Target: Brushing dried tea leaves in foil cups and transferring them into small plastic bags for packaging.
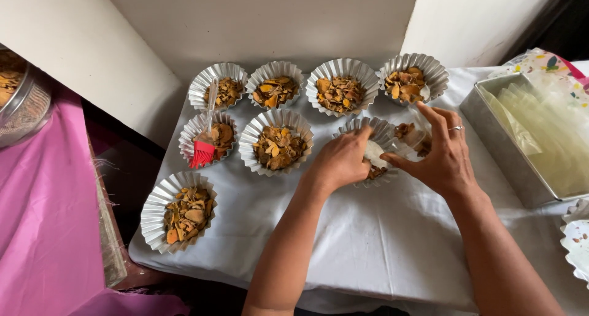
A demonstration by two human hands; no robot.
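Note:
Several fluted foil cups filled with dried orange-brown slices stand on a white cloth (380, 242). My left hand (340, 159) rests over one foil cup (377, 132) at the centre right, its fingers curled down onto a pale piece inside. My right hand (438, 150), with a ring on one finger, is spread around a clear plastic bag (412, 133) of slices just beside that cup. The cup under my hands is partly hidden.
A red silicone brush (202, 150) leans in a foil cup (208, 135) at the left. A metal tray (497, 138) of clear bags lies to the right. A metal sieve (24, 107) sits on pink cloth (43, 218) at far left. Empty fluted cups (577, 242) peek in at right.

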